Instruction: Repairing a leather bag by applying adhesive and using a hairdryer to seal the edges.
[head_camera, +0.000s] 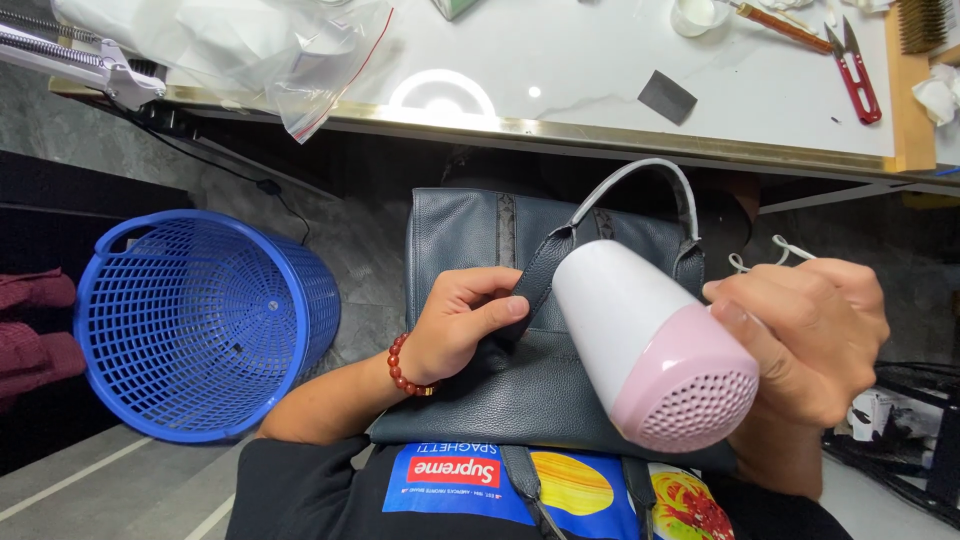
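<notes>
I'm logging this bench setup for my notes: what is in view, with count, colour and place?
Handbag: one, dark grey-blue leather, on the person's lap.
Hair dryer: one, white with pink rear, over the bag.
Basket: one, blue plastic mesh, on the floor at left.
Table: one, white top with gold edge, at top.
Plastic bag: one, clear, at the table's left edge.
Snips: one, red handles, table right.
Dark square patch: one, on the table.
Small cup: one, white, table top edge.
Bead bracelet: one, reddish-brown, left wrist.
Left hand: pinching the bag's strap.
Right hand: gripping the dryer.
</notes>
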